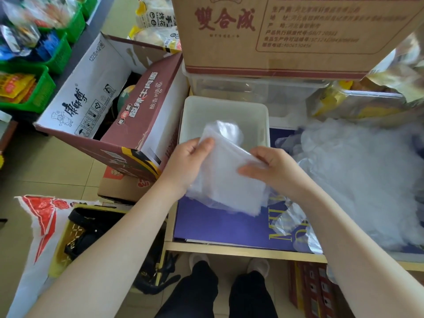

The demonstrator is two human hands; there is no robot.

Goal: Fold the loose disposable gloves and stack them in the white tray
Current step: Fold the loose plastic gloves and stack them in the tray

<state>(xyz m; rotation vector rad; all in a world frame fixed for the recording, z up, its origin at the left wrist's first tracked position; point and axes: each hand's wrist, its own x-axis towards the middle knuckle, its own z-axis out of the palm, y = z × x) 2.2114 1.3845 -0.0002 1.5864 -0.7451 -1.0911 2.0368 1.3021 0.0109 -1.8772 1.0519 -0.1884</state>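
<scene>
A clear plastic glove bundle hangs between my hands above the near edge of the white tray. My left hand pinches its upper left edge. My right hand grips its right side, fingers curled over the plastic. The tray's inside looks bare where visible; its near part is hidden by the bundle. A big heap of loose clear gloves lies to the right on the table. Another loose glove lies under my right forearm.
A purple sheet covers the table. A clear plastic bin and a large brown carton stand behind the tray. An open noodle carton sits left on the floor, with green baskets beyond. Packaged food is at back right.
</scene>
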